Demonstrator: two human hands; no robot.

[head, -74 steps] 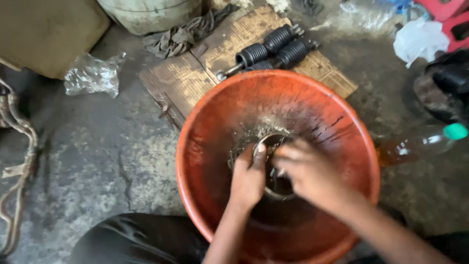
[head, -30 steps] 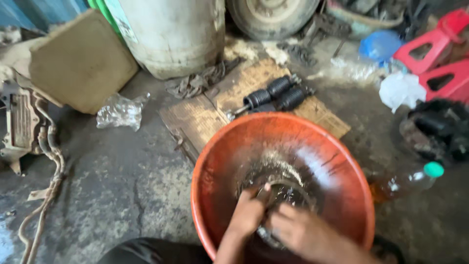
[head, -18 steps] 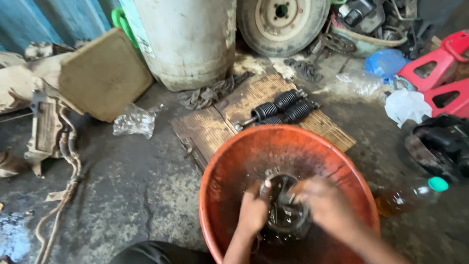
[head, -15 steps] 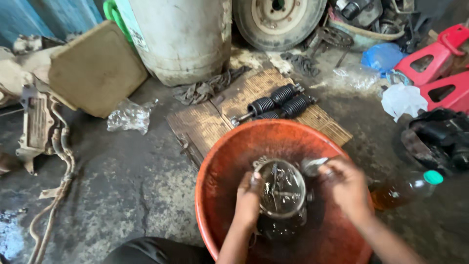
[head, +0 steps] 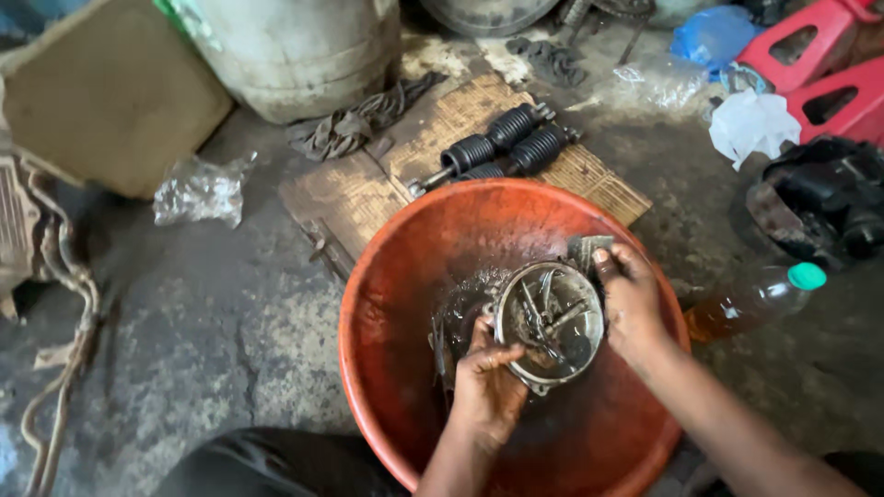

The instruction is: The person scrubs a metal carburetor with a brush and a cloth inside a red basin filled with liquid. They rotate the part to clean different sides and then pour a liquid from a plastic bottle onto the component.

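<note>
Through the head camera I am looking straight down into a round orange plastic basin (head: 396, 304) that is sitting on a stained concrete floor (head: 184, 313), and both hands are working inside it. The left hand (head: 486, 387) is gripping the near lower edge of a round metal part (head: 550, 320), a shallow greasy ring-shaped housing with thin metal pieces showing inside it, fingers curling over its rim. The right hand (head: 631, 299) is closing on the far right edge of the same part, thumb pressing near the top where a small grey tab is sticking up. So the part is sitting between the two hands, lifted and tilted toward me above the dark wet bottom of the basin, a little right of the basin's centre. Just beyond the basin's far rim, a piece of worn wooden board (head: 368, 189) is lying on the floor, and two black ribbed rubber boots on shafts (head: 506, 147) are resting side by side on it. A plastic bottle with a green cap (head: 755, 299) holding amber liquid is lying just right of the basin. A pale drum (head: 295, 51) is standing at the top, with a crumpled clear plastic bag (head: 198, 189) to the left and red stands (head: 820, 64) in the upper right corner.
</note>
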